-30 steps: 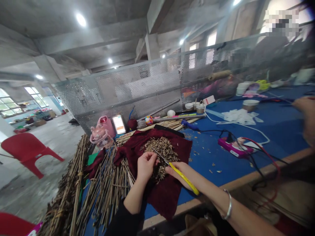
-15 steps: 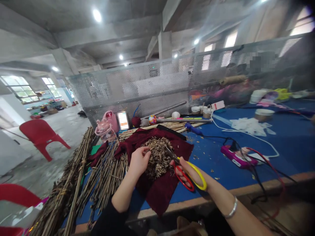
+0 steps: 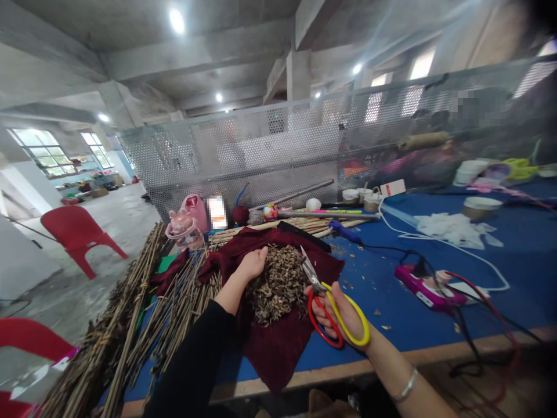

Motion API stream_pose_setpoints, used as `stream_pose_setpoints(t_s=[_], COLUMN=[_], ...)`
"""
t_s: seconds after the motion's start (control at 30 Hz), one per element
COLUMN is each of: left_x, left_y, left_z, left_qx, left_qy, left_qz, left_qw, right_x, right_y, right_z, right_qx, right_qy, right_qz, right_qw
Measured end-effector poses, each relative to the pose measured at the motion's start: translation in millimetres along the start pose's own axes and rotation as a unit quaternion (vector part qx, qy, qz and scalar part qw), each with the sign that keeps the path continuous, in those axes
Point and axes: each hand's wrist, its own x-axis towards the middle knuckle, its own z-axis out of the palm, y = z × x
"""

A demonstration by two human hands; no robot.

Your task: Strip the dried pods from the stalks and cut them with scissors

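Note:
My right hand (image 3: 333, 310) is closed around scissors (image 3: 314, 278) with one red and one yellow handle loop. Their blades point up and away, by the right edge of a heap of short, dry brown plant pieces (image 3: 278, 290). At the heap's upper left edge is my left hand (image 3: 253, 264), its fingers drawn together; whatever may be in them is hidden. A dark red cloth (image 3: 278, 357) lies beneath the heap, on the blue tabletop (image 3: 374, 267).
Bundles of thin dry stems (image 3: 134, 290) line the table's left side. Behind the cloth stand a pink basket (image 3: 185, 238) and pale sticks (image 3: 300, 223). To the right lie a blue-handled tool (image 3: 346, 231), cables and a purple power strip (image 3: 429, 288). A perforated metal screen (image 3: 261, 145) rises behind.
My left hand has lifted away from the middle of the heap to its upper left edge. The scissors have drawn back to the right, their blades now clear of the pieces.

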Motion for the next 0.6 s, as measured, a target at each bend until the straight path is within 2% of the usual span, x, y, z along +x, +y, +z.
stream_pose_setpoints(t_s=[0.13,0.23,0.43,0.6], left_x=[13.7,16.3,-12.7,-25.6], left_y=[-0.9,2.8,13.5,20.0], left_z=[-2.7,5.2,22.8,29.0], left_qx=[-0.025,-0.039,-0.044,-0.04], left_qy=[0.025,-0.002,-0.045,-0.044], left_qz=[0.028,0.055,0.115,0.118], left_qw=[0.999,0.998,0.991,0.991], right_x=[0.3,-1.1,-2.0,-1.1], right_y=[1.4,2.1,1.8,2.3], right_z=[-1.0,-0.8,1.5,-0.1], right_qx=[0.002,0.009,0.009,0.007], right_qy=[-0.004,0.003,0.01,0.014], right_qz=[-0.009,-0.021,-0.023,-0.017], right_qw=[1.0,1.0,1.0,1.0])
